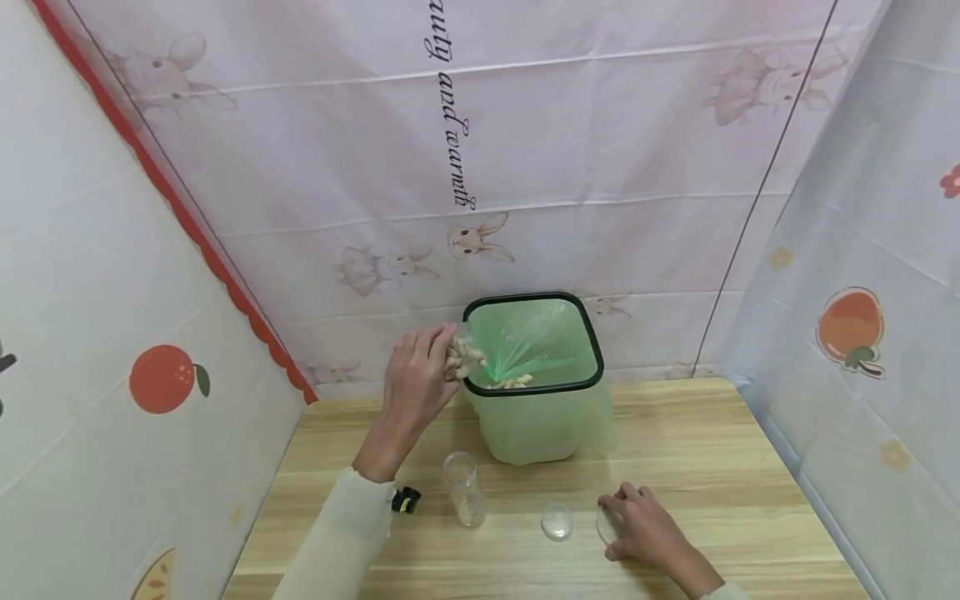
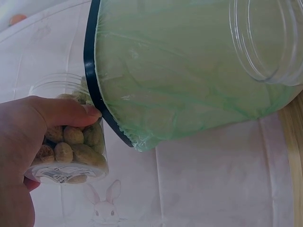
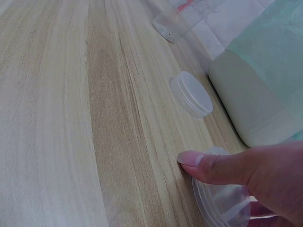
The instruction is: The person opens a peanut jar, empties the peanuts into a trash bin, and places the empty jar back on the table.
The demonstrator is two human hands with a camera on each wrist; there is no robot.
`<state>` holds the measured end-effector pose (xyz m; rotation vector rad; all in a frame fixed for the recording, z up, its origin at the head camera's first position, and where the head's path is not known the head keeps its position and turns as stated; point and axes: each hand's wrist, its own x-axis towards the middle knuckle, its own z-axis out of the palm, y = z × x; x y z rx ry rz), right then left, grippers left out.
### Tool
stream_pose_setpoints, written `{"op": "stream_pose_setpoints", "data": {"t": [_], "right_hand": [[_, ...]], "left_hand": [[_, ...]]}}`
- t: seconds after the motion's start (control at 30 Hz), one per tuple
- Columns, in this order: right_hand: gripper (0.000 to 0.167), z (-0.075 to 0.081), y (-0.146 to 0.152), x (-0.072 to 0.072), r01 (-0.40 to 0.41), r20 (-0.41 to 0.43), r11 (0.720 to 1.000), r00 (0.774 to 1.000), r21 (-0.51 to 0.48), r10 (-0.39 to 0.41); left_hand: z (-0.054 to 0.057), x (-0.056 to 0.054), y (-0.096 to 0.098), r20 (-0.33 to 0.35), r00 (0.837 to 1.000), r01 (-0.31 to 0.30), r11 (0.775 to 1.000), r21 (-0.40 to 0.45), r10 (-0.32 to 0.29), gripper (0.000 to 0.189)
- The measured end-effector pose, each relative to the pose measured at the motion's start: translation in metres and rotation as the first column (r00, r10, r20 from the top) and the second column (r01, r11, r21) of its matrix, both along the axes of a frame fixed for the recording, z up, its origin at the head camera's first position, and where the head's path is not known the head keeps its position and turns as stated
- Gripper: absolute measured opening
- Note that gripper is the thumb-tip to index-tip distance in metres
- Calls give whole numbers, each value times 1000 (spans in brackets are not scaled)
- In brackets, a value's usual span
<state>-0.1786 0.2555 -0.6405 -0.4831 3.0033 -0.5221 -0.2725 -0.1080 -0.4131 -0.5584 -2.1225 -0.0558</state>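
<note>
My left hand [image 1: 416, 375] grips a clear plastic jar [image 2: 71, 172] of tan nuts that look like unshelled peanuts. The jar is tipped, its mouth at the left of the black rim of a bin [image 1: 592, 342] lined with a green bag. Some pale pieces [image 1: 513, 382] lie inside the bin, near its front wall. Low on the right, my right hand [image 1: 652, 529] holds a clear round lid [image 3: 222, 198] at the tabletop between thumb and fingers. Part of that lid is hidden behind the hand.
A second round lid [image 1: 557, 522] lies left of the right hand. Another clear jar [image 1: 461, 487] stands in front of the bin, with a small black object [image 1: 407, 500] beside the left sleeve. Printed cloth walls [image 1: 525, 150] enclose the wooden table [image 1: 690, 442].
</note>
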Motion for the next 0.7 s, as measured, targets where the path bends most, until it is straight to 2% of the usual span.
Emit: {"op": "stream_pose_setpoints", "data": {"t": [0.7], "right_hand": [[83,-2,0,-1,-9,-12,1000,1000,-1,9]], "left_hand": [[4,0,1,9,1000,30,998,-46,-30,60]]}}
